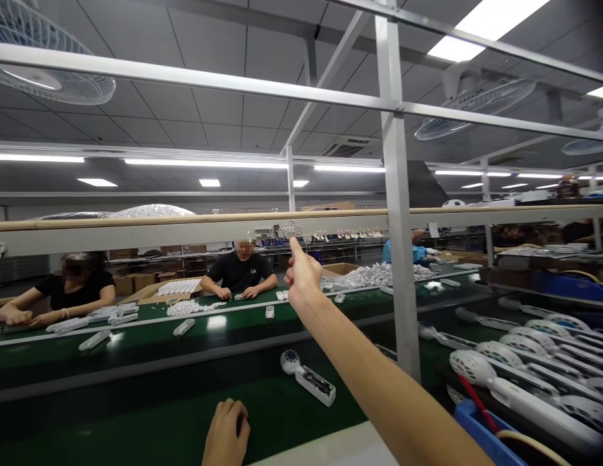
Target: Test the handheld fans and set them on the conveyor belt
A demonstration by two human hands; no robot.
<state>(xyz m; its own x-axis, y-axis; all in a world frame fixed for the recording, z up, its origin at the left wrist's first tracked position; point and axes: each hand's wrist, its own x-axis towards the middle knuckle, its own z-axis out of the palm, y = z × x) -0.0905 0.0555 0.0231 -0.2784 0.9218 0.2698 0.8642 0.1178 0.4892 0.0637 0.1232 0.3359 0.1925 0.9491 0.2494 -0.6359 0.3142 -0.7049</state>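
Note:
My right hand (304,275) stretches far out over the belt, up to the pale beam. Its index finger points upward and the other fingers are curled in. At its fingertips is a small white flower-shaped part (290,230), seemingly pinched there against the beam; the exact grip is hard to see. My left hand (227,432) is low over the near edge of the green belt, loosely bent, thumb apart from the fingers, with nothing visible in it. Between the hands, a white handheld fan (315,386) with its handle opened lies on the belt, its inner parts showing.
A metal post (399,259) stands right of my arm. Several fans (519,388) lie in rows at the right, by a blue bin (483,433). Across the green belt (150,382), two people (240,272) work near white parts (189,308). Small pieces (359,233) line the beam (136,234).

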